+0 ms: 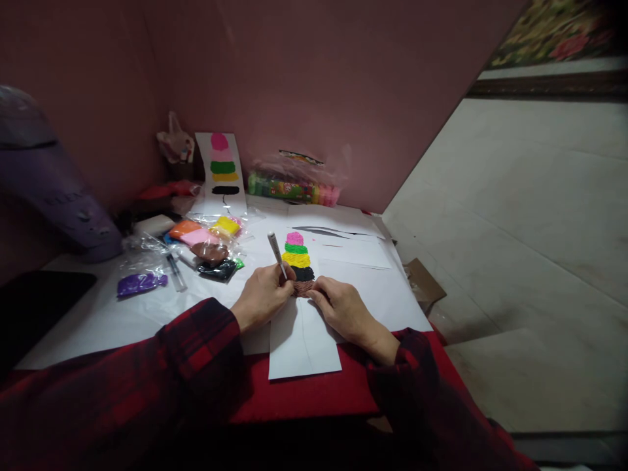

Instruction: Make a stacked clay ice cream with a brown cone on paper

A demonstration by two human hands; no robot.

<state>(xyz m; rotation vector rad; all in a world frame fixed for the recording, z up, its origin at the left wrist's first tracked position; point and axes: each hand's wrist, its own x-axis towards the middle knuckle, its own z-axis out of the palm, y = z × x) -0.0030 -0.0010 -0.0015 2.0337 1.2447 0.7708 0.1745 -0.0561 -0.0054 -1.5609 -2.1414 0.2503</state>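
Note:
A white paper strip [304, 347] lies before me, bearing stacked bands of textured modelling clay in pink, green, yellow, black and brown. My left hand [265, 294] is closed around a slim white pen-like tool [276, 252], which leans up and to the left. Its fingertips rest by the left end of the brown clay band [303, 288]. At that band's right end, my right hand [342, 307] has thumb and forefinger pinched together on the clay edge. A thin drawn line runs down the paper below the brown band.
Bagged clay packets, including a purple one [142, 284] and a yellow one [226, 227], lie to the left. A similar banded card [224, 157] leans at the back beside a bag of colourful tubes [294, 188]. A purple tumbler [63, 183] stands far left.

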